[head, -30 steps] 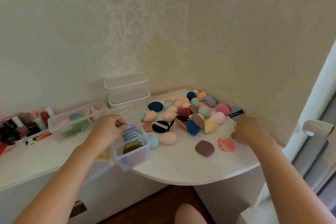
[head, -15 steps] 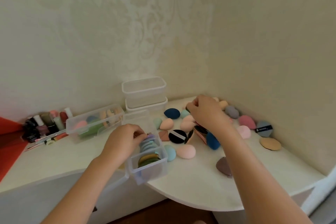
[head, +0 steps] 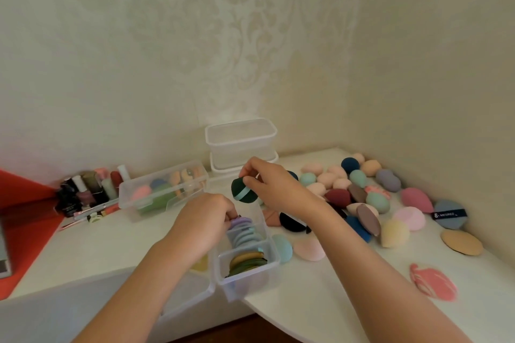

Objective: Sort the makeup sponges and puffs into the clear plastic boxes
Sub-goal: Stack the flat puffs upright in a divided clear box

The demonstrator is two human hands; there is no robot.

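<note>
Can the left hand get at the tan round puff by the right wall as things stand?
Probably not: the left hand is busy in the divided clear box, and the right arm crosses between it and the tan puff.

Four clear plastic boxes (head: 164, 192): two stacked at twelve o'clock, two holding puffs. One dark green round puff (head: 243, 190) held aloft. Two flat pink triangular puffs (head: 433, 281) at four o'clock.

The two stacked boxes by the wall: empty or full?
Empty, as far as shown: through the clear walls of the stacked boxes only the wall behind shows.
</note>
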